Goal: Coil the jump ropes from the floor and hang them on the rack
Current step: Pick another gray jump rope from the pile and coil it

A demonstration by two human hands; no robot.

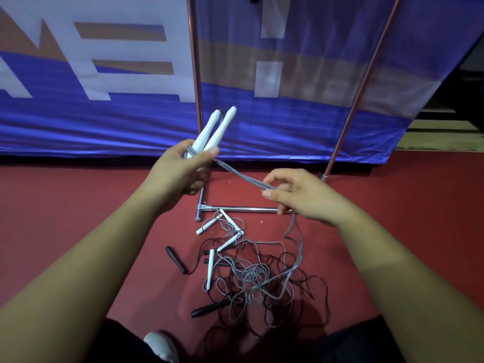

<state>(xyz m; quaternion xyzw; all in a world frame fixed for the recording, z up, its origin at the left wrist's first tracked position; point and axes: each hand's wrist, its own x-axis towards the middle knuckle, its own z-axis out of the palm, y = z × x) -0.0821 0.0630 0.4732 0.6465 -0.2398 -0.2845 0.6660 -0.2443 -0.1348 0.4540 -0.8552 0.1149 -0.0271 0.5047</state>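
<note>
**Figure. Head view, looking down at both hands above the floor.** We see the left hand [183,169] raised in front of the banner [104,74]. Its fingers and thumb are curled round the lower ends of a pair of white handles [216,129]. The handles lie side by side and point up and away, with their tips slightly apart. The grey cord [243,177] of this jump rope is wound in a few turns about the handles where the fingers close on them.

From there we follow the cord as a doubled strand, drawn fairly straight, down and across to the right hand [301,199]. That hand pinches the strand between thumb and forefinger, and its other fingers are loosely bent beneath. Below the right hand the cord hangs slack and drops into the pile [256,276] on the red floor [78,205].

In the pile we make out tangled grey and black cords. Several more white handles [210,271] lie along its left and upper edge. Two black handles [176,259] lie at the left, one above the other in the frame.

The rack [195,61] stands just beyond the pile. Its two copper-toned uprights rise before the banner, and a chrome foot bar lies flat on the floor, partly hidden by the right hand. Its top is out of frame. At the lower edge we note the toe of a white shoe [159,345] between dark trouser legs.
</note>
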